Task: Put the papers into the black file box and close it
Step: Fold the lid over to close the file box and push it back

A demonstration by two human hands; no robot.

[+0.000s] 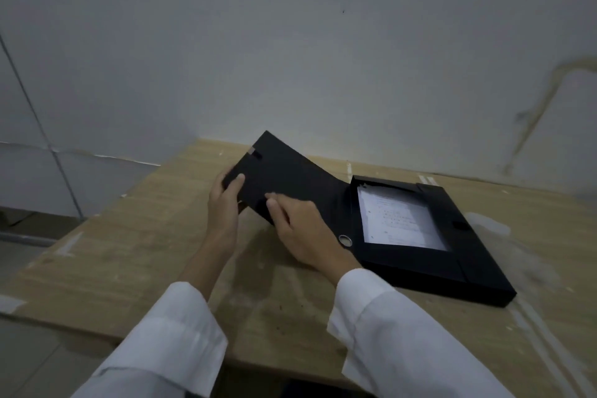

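The black file box (429,265) lies open on the wooden table, its tray to the right. White printed papers (399,220) lie flat inside the tray, framed by the box's inner flaps. The black lid (290,178) is raised off the table at a slant to the left of the tray. My left hand (224,203) grips the lid's left edge, thumb on top. My right hand (302,233) holds the lid's near edge, beside the metal ring (345,240) on the box's spine.
The worn wooden table (129,252) stands against a pale wall, with its left edge and near edge in view. White smears mark the tabletop right of the box (487,224). Grey floor tiles show to the left.
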